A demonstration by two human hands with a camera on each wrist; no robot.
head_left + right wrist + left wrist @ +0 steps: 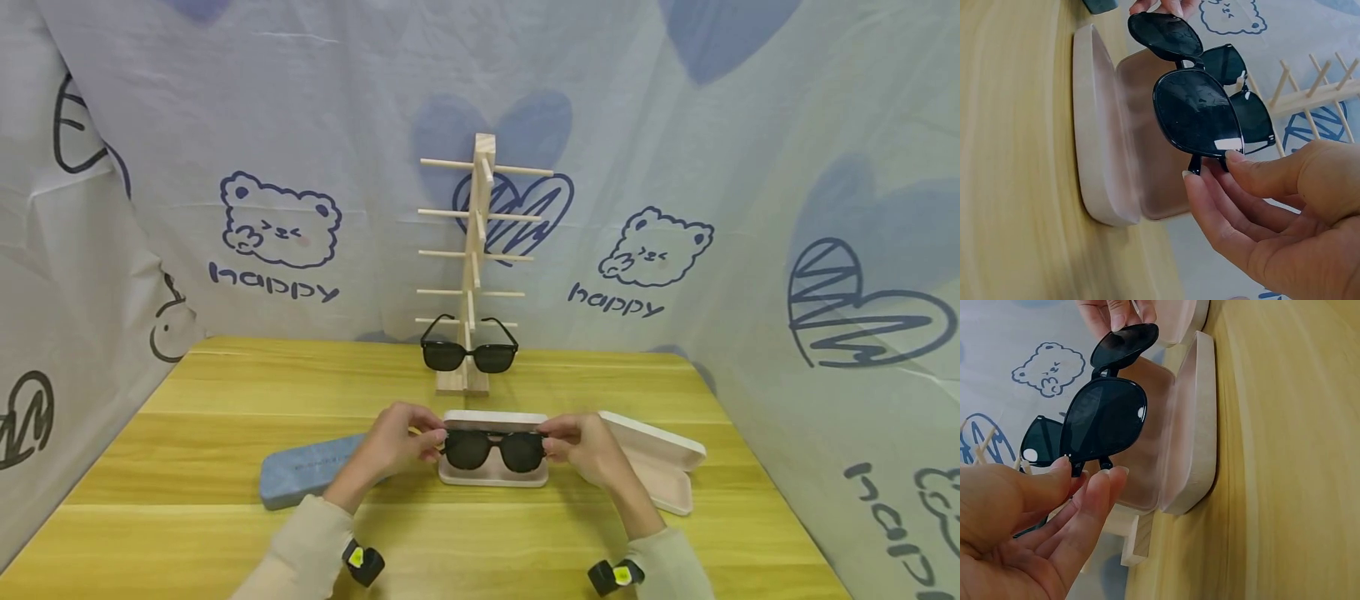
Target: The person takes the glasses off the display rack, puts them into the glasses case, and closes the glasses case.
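A pair of black sunglasses (493,451) is held level over an open glasses case (492,482) with a pink lining. My left hand (405,442) pinches the frame at its left end between thumb and fingers. At the other end my right hand (583,446) pinches it the same way. In the left wrist view the sunglasses (1107,415) are clear of the case (1192,431), lenses facing the camera. The right wrist view shows thumb and fingers of the right hand (1272,206) at the lens corner and temple.
Behind stands a wooden peg rack (474,250) with other black sunglasses (470,357) on its lowest pegs. A closed blue glasses case (307,471) lies to the left, partly behind the left arm. Another open pale case (660,458) lies at the right. Printed cloth (360,100) hangs around the table.
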